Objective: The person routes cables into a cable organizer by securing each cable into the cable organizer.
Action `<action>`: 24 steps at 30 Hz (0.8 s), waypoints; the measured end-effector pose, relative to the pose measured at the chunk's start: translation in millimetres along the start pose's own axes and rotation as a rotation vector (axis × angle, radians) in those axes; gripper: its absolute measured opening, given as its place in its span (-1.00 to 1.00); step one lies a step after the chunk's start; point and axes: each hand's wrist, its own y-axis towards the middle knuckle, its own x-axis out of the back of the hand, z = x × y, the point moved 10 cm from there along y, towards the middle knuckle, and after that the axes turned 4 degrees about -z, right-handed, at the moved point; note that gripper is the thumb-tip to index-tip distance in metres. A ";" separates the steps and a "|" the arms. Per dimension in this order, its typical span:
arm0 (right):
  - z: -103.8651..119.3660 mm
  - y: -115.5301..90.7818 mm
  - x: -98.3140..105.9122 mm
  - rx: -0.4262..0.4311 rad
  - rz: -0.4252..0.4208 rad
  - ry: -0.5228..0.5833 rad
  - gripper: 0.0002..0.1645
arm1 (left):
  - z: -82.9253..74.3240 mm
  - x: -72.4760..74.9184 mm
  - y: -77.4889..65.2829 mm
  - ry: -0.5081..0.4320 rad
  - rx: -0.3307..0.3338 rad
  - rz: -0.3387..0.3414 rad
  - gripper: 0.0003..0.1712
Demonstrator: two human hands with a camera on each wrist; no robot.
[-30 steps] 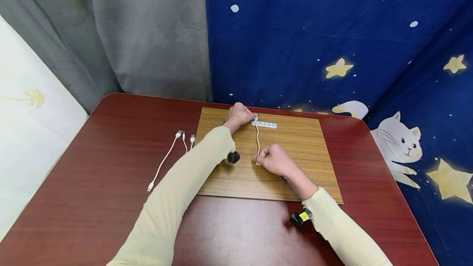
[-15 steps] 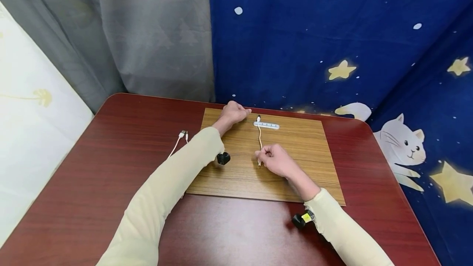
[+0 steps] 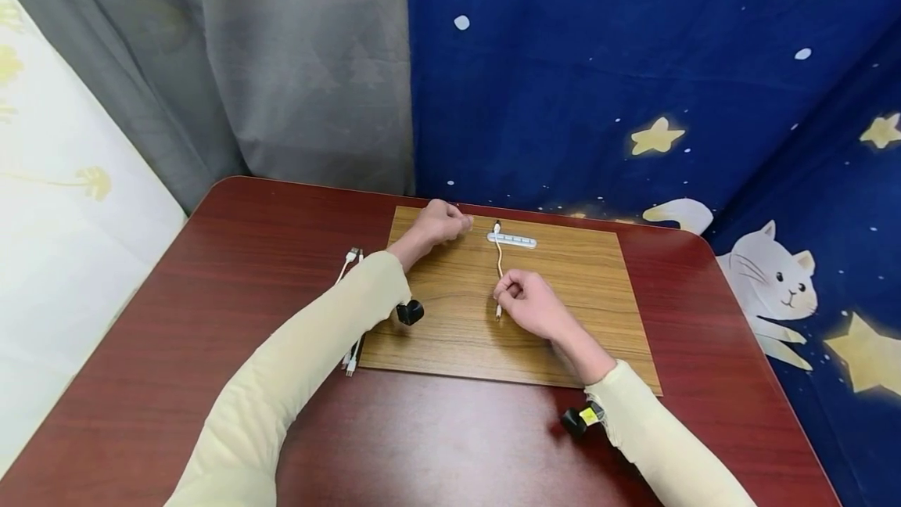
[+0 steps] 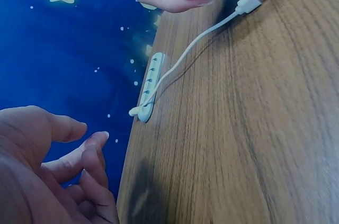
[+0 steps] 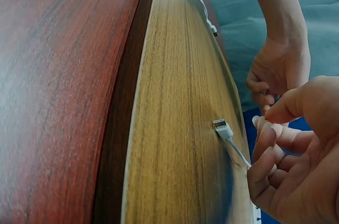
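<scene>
The sleeves [image 3: 303, 344] are cream and creased. The wrist cameras [image 3: 410, 312] are black, the right bearing a yellow label [image 3: 590, 415]

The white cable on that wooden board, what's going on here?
At a rectangular brown wood-grain board, a person's right hand hovers close to a thin white cable, and the left hand hangs left of a pale, slotted plastic strip; neither appears to hold anything. The cable lies across the strip's left end, though I can't tell whether it sits in a slot. More white cables lie by the board's left edge, partly hidden.
</scene>
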 end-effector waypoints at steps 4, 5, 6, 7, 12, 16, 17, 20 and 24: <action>0.9 0.1 2.8 0.016 -0.023 -0.077 -0.93 | 1.0 7.2 -8.3 0.021 -0.041 0.014 -0.71; 1.6 0.3 3.3 0.024 -0.029 -0.096 -0.93 | 0.7 9.6 -10.5 0.036 -0.053 0.014 -0.70; 2.1 0.5 3.7 0.030 -0.035 -0.112 -0.92 | 0.6 12.1 -12.7 0.046 -0.062 0.013 -0.70; 2.9 0.6 3.9 0.038 -0.038 -0.125 -0.91 | 0.5 14.6 -14.9 0.059 -0.068 0.011 -0.70; 6.3 0.7 4.2 0.071 -0.050 -0.180 -0.88 | 0.2 25.8 -24.8 0.100 -0.095 0.008 -0.69; 9.5 0.2 3.4 0.108 -0.046 -0.213 -0.85 | 4.9 35.5 -28.6 0.139 -0.102 -0.006 -0.69; 10.4 0.2 2.9 0.120 -0.045 -0.216 -0.84 | 6.6 38.8 -29.3 0.146 -0.100 -0.013 -0.69; 14.5 0.3 0.8 0.173 -0.034 -0.213 -0.85 | 11.4 47.6 -32.2 0.141 -0.105 -0.018 -0.70; 21.6 0.0 -3.2 0.233 -0.005 -0.201 -0.87 | 16.3 61.6 -37.2 0.143 -0.126 -0.023 -0.70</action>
